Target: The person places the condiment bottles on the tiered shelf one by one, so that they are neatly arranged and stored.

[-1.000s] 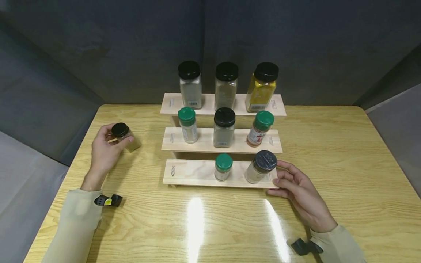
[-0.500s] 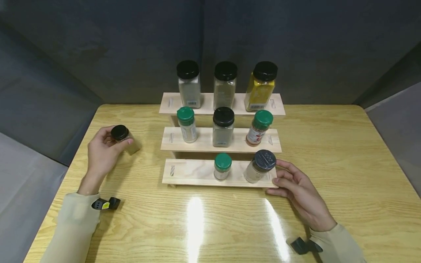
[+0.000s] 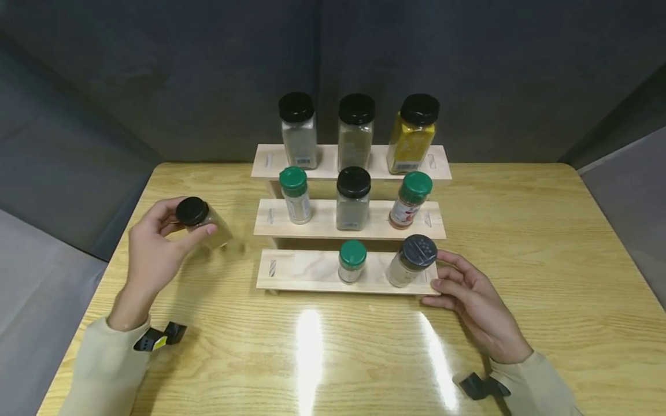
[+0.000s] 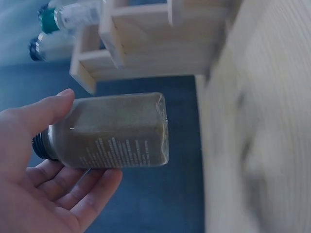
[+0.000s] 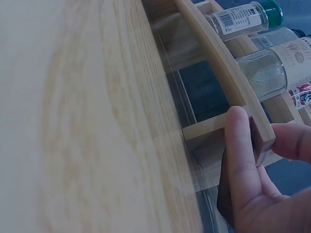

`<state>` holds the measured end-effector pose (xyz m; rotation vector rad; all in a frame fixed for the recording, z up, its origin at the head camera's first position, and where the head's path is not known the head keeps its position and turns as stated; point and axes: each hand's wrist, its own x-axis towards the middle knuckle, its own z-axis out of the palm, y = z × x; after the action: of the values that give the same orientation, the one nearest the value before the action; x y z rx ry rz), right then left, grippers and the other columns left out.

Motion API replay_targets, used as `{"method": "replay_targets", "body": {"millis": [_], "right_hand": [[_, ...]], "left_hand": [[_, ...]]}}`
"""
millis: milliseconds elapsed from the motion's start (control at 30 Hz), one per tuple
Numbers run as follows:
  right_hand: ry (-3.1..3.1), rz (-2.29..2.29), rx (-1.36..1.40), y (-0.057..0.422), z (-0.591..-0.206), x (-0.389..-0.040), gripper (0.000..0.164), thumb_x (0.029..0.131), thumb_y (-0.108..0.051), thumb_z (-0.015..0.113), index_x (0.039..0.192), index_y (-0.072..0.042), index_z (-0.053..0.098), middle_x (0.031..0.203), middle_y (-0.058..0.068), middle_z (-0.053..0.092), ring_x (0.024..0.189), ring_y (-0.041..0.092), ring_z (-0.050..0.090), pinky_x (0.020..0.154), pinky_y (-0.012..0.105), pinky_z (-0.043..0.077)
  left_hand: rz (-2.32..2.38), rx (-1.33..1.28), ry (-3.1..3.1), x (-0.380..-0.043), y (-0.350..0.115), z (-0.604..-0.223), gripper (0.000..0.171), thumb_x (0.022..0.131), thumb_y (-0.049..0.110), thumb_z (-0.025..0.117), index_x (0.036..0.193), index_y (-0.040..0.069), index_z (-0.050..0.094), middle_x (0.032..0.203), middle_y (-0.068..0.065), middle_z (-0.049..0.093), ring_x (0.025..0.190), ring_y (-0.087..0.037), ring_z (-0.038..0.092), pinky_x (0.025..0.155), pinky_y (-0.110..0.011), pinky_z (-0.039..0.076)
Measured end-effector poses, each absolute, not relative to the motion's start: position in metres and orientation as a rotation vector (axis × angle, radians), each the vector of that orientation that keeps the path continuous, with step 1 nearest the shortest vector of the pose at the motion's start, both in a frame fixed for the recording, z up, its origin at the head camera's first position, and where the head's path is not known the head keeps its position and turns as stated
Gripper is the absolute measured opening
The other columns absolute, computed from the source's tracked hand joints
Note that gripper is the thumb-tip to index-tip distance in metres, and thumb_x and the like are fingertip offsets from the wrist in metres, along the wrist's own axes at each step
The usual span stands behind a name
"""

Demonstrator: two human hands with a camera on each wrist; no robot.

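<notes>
My left hand (image 3: 156, 248) holds a spice jar (image 4: 116, 131) with a black lid, left of the wooden three-tier spice rack (image 3: 299, 271). Thumb and fingers grip it near the lid; the jar tilts, its base toward the rack. In the left wrist view, brownish contents and pale print show, and the base is clear of the table. My right hand (image 3: 478, 309) pinches the right end of the rack's lowest shelf, close to a dark-capped shaker (image 3: 411, 261). On that same shelf, a small green-lidded jar (image 3: 352, 262) stands near the middle.
Three tall black-lidded jars, one yellow (image 3: 413, 138), line the top shelf. The middle shelf bears a green-capped shaker (image 3: 296, 196), a black-lidded jar (image 3: 353, 199) and a red-labelled jar (image 3: 409, 200). A dark curtain (image 3: 208, 75) hangs behind the table (image 3: 520, 242).
My left hand has raised the jar off the table and shifted it slightly right toward the rack, tilting it more. My right hand stays on the shelf end.
</notes>
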<state>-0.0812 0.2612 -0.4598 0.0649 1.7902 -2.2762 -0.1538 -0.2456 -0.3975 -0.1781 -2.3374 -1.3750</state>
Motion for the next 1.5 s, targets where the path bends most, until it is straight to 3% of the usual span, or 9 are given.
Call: {"method": "replay_targets", "body": {"millis": [300,633,1100,1500], "right_hand": [[1.800,-2.276,0.065,0.263,-0.459,-0.081,0.046,0.109,0.009,0.057,0.150,-0.009,0.047,0.116,0.008,0.067,0.102,0.017,0.068,0.095,0.047,0.066],[1.789,-2.282,0.075,0.262,-0.460,-0.081,0.046,0.108,0.010,0.057,0.149,-0.009,0.047,0.116,0.009,0.067,0.102,0.018,0.069,0.095,0.047,0.066],[1.782,-2.286,0.097,0.263,-0.461,-0.080,0.046,0.108,0.010,0.057,0.148,-0.010,0.048,0.113,0.007,0.066,0.099,0.016,0.069,0.095,0.047,0.066],[1.801,-2.265,0.087,0.261,-0.460,-0.081,0.045,0.108,0.009,0.057,0.149,-0.010,0.049,0.115,0.008,0.067,0.102,0.018,0.069,0.095,0.047,0.066]], "left_hand": [[-1.383,-0.437,-2.226,-0.138,-0.232,-0.377,0.057,0.072,-0.022,0.091,0.125,-0.009,0.074,0.112,0.009,0.075,0.096,-0.008,0.072,0.089,-0.016,0.058],[-1.408,-0.702,-2.207,-0.125,-0.213,-0.372,0.066,0.063,-0.020,0.094,0.125,-0.005,0.076,0.114,0.000,0.077,0.098,-0.009,0.073,0.090,-0.018,0.058],[-1.455,-0.961,-2.249,-0.129,-0.180,-0.377,0.062,0.071,-0.008,0.097,0.128,0.003,0.075,0.111,-0.006,0.078,0.098,-0.013,0.073,0.090,-0.021,0.060],[-1.483,-1.012,-2.319,-0.133,-0.161,-0.392,0.062,0.071,-0.005,0.100,0.127,0.000,0.073,0.121,-0.006,0.077,0.108,-0.019,0.073,0.094,-0.026,0.063]]}}
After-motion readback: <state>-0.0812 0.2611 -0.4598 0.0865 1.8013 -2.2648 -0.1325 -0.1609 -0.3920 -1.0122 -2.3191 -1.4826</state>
